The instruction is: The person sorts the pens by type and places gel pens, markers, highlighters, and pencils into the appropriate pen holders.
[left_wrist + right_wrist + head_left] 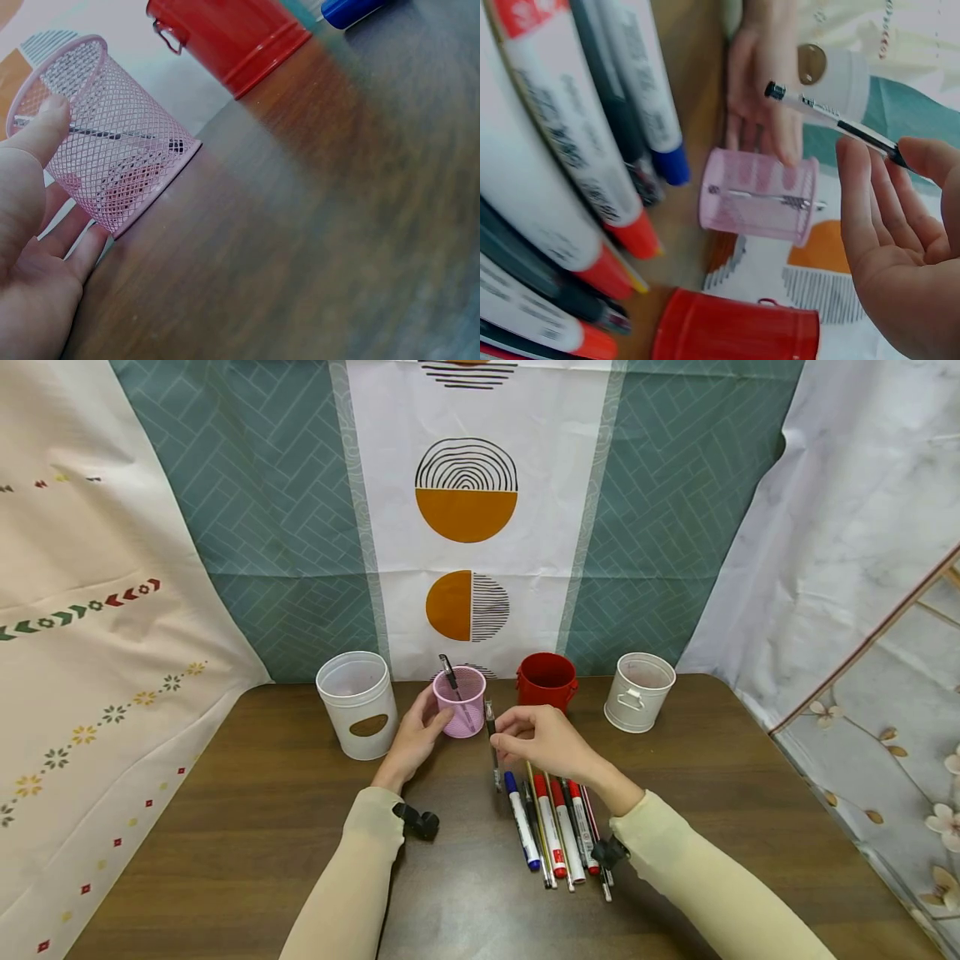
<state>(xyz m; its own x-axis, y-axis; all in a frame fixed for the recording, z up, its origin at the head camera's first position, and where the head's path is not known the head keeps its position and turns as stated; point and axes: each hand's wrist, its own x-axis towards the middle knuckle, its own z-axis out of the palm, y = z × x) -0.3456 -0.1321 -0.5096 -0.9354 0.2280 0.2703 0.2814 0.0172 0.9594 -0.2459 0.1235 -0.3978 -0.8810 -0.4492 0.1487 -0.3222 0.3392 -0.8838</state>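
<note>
My left hand [414,737] holds the side of a pink mesh pen cup [467,717], thumb on the near side and fingers behind it in the left wrist view. One black-capped pen [448,672] leans inside the cup. Just right of the cup, my right hand [542,740] pinches a clear pen with black ends [832,117] between thumb and fingers, held upright above the table in the head view. Below that hand lies a row of markers, pens and pencils, among them a blue-capped marker [522,821] and red-capped markers [550,827].
Left of the pink cup stands a tall white container [358,702] with an oval cutout. A red bucket [547,683] and a small white bucket [639,693] stand along the back right of the brown table [262,827]. Patterned cloth [285,485] hangs behind.
</note>
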